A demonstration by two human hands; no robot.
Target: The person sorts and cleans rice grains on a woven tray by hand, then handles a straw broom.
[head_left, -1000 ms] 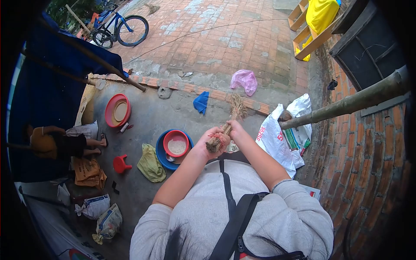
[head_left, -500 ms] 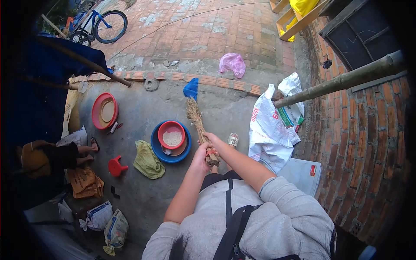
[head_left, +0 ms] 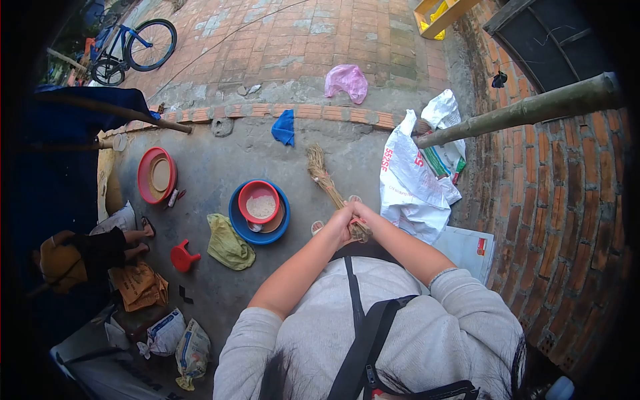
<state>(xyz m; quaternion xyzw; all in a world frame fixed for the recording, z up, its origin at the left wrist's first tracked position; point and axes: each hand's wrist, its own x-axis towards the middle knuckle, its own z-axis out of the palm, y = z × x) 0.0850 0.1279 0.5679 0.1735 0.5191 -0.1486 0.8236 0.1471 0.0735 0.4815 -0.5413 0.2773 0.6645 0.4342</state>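
A bundle of dried straw stalks (head_left: 323,179), tied near its butt end with a red band, slants up and away from my body. My left hand (head_left: 341,221) is closed around its lower part. Close against it, my right hand (head_left: 361,213) also grips the bundle; the overlapping hands hide some of the stalks and fingers. The loose straw tips point forward and a little left, above the concrete floor. To the left, a blue basin (head_left: 285,225) contains a red bowl (head_left: 259,188) with pale grainy contents and a brown round item partly beneath it.
White sacks (head_left: 408,180) stand at right beside a bamboo pole (head_left: 527,110) and brick wall (head_left: 557,220). Leftward are a green cloth sack (head_left: 228,243), red stool (head_left: 183,257), red basin (head_left: 144,175) and another person (head_left: 73,259). A blue piece (head_left: 284,128) lies ahead.
Both hands have moved right with the straw bundle, and its tips now lean further left. My hands are closer together. The camera view has shifted slightly.
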